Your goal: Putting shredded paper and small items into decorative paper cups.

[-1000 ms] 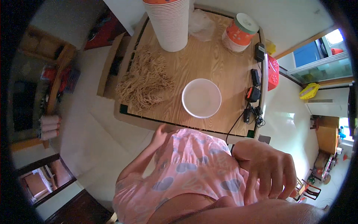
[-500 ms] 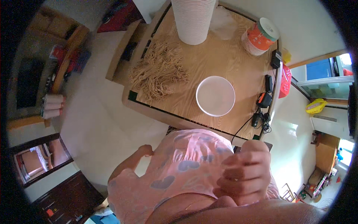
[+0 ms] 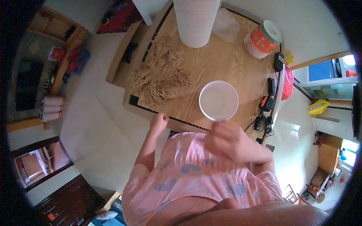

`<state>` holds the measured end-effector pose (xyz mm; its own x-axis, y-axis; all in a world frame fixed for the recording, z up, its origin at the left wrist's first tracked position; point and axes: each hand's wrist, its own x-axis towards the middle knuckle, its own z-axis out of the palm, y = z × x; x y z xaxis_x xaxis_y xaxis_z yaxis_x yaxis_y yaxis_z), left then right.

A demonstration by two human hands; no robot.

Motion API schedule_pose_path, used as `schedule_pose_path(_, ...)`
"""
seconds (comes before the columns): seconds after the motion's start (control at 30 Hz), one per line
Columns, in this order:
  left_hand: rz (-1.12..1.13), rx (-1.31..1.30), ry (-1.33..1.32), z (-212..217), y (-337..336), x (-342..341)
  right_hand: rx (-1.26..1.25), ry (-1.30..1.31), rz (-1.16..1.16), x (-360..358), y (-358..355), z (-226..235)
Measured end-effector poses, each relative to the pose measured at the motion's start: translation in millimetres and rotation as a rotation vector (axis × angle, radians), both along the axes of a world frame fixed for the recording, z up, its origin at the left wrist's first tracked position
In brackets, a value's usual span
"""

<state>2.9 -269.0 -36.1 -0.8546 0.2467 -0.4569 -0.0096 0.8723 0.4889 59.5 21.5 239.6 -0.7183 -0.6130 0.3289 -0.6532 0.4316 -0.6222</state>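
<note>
My left hand (image 3: 160,122) is closed in a loose fist beside the table's front left corner, with nothing showing in it. In front of my chest is my right hand (image 3: 225,140), smeared by motion, its fingers just short of a white paper bucket (image 3: 218,101) in the picture. The bucket stands mouth up on the wooden table (image 3: 215,62), and no contents show in it. Left of it lies a loose heap of tan crinkled paper strands (image 3: 162,73). A tall stack of white paper buckets (image 3: 196,24) rises at the back.
At the table's back right stands an orange-red tub with a pale green lid (image 3: 264,39). Black adapters and cables (image 3: 266,113) line the right edge. A red plastic basket (image 3: 288,83) is beyond it. A crumpled translucent sheet (image 3: 225,24) lies beside the stack.
My right hand has swung up and left from my chest toward the white bucket. My left hand has come forward and right, nearer the table corner. The bucket stays in place.
</note>
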Motion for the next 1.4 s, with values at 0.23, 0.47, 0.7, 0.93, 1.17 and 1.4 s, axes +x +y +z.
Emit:
schedule_pose_path(0.23, 0.369, 0.245, 0.612, -20, 28, -112, 0.6, -0.192, -0.529, 23, 31, -167)
schedule_pose_path(0.47, 0.371, -0.086, 0.691, -1, 53, -129, 0.645, -0.084, -0.63, 6, 69, -181)
schedule_pose_path(0.7, 0.623, 0.539, 0.548, -25, 30, -118, 0.678, -0.158, -0.603, -1, 72, -163)
schedule_pose_path(0.93, 0.765, 1.026, 0.545, 62, 50, -75, -0.179, -0.331, -0.56, 4, 4, -126)
schedule_pose_path(1.17, 0.029, 0.794, 0.398, 116, 118, 6, -1.039, -1.124, -0.574, -12, -42, -162)
schedule_pose_path(1.4, -0.015, 0.664, 0.481, 125, 131, 12, -1.211, -1.14, -0.67, -6, -34, -173)
